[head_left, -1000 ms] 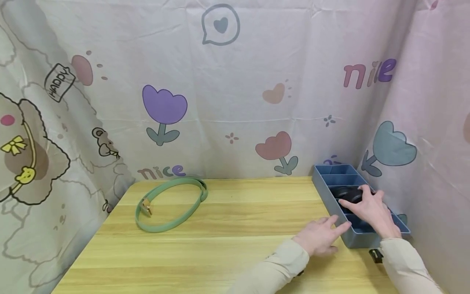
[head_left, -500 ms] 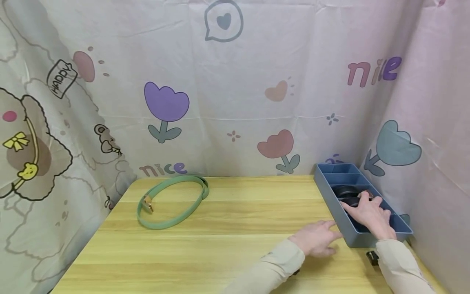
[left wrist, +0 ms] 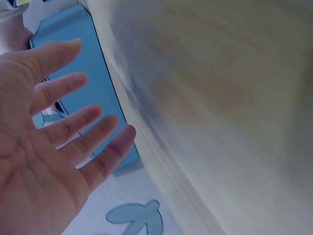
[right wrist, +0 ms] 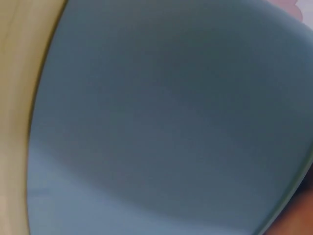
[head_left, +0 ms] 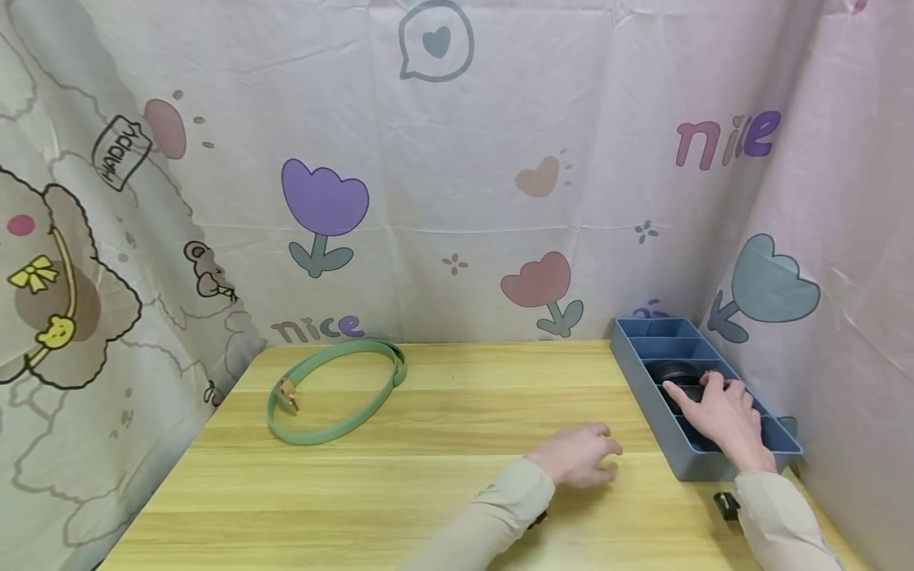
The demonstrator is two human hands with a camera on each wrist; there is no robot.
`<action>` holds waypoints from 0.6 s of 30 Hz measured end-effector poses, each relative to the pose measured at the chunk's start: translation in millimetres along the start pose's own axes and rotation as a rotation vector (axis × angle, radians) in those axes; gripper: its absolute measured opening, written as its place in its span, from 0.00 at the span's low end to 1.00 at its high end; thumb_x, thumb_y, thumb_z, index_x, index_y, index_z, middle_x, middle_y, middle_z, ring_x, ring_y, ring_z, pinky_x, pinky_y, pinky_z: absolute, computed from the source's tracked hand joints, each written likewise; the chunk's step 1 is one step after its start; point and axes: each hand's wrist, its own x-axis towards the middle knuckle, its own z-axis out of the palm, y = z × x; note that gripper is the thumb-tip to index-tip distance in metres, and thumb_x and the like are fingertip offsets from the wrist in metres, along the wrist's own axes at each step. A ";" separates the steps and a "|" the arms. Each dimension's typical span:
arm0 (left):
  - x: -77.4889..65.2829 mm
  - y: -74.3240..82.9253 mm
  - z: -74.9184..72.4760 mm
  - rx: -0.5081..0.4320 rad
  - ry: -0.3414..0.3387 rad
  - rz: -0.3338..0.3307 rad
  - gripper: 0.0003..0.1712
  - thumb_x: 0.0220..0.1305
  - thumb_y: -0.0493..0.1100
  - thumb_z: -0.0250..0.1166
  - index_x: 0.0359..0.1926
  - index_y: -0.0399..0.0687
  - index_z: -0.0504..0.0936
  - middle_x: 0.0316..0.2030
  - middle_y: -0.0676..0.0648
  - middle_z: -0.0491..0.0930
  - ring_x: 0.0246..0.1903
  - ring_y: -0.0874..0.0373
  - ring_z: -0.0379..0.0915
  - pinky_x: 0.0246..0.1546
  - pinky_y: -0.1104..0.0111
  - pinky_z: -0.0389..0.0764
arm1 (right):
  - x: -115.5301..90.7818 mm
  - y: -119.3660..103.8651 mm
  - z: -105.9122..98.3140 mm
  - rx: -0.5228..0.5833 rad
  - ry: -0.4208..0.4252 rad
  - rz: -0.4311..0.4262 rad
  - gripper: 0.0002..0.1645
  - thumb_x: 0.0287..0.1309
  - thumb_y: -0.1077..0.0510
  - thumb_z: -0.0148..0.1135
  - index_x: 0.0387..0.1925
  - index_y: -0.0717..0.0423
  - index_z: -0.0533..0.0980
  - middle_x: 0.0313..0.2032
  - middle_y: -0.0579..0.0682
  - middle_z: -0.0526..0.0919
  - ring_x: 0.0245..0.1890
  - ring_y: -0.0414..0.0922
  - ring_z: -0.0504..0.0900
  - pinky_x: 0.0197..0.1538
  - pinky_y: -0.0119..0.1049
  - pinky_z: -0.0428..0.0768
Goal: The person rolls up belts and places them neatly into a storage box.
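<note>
White printed cloth (head_left: 435,198) closes off the back and both sides, with a purple tulip (head_left: 324,197) and the word "nice" (head_left: 317,327) among its drawings. Against it stands a table (head_left: 300,500) with a yellow wood-grain top. On the table's right side lies a blue-grey box (head_left: 710,468), long and split by dividers, its far end close to the cloth. Over to the left, near the back edge, a green belt (head_left: 314,438) rests in a loose oval, well apart from the box. Pale sleeves (head_left: 493,519) come in from the near side, and the two hands are apart from one another. The right hand (head_left: 724,416) is at the box, thumb and fingers arched over a black thing (head_left: 674,373). Whether it grips that or only touches it, I can't tell; from the right wrist I get mostly box wall and a blur of skin. The left hand (head_left: 574,456) is over the table, beside the box and clear of it, fingers loosely spread. The black thing sits about the middle of the box, rounded and partly hidden, so I can't say which compartments it fills. Smallest are little black devices (head_left: 727,505) by the cuffs and the belt's brass-coloured buckle (head_left: 287,395).
</note>
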 end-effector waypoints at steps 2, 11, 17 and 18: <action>-5.4 -6.2 1.2 -0.022 -0.004 -0.015 0.22 0.66 0.57 0.62 0.59 0.63 0.79 0.59 0.55 0.74 0.57 0.66 0.72 0.56 0.76 0.72 | -1.6 -2.3 1.0 0.001 0.025 -0.010 0.58 0.60 0.22 0.45 0.60 0.74 0.58 0.57 0.83 0.55 0.54 0.76 0.54 0.52 0.74 0.56; -30.7 -38.1 0.6 -0.109 0.004 -0.065 0.22 0.66 0.53 0.63 0.59 0.57 0.79 0.57 0.55 0.77 0.54 0.65 0.74 0.53 0.75 0.74 | -8.8 -30.2 4.7 -0.010 0.143 -0.167 0.44 0.62 0.33 0.56 0.60 0.68 0.63 0.57 0.78 0.61 0.57 0.74 0.57 0.52 0.74 0.53; -48.1 -61.7 -1.4 -0.162 -0.003 -0.121 0.21 0.67 0.52 0.62 0.59 0.53 0.79 0.57 0.52 0.78 0.55 0.62 0.75 0.56 0.72 0.74 | -14.9 -60.3 19.3 -0.054 0.117 -0.283 0.33 0.61 0.41 0.61 0.55 0.62 0.71 0.58 0.74 0.67 0.60 0.72 0.60 0.55 0.74 0.55; -51.2 -65.2 -1.6 -0.169 -0.003 -0.131 0.21 0.67 0.51 0.62 0.59 0.53 0.79 0.56 0.52 0.78 0.55 0.61 0.75 0.56 0.72 0.74 | -16.2 -64.8 22.8 -0.067 0.106 -0.299 0.32 0.60 0.41 0.62 0.55 0.62 0.72 0.58 0.74 0.68 0.60 0.72 0.60 0.56 0.74 0.54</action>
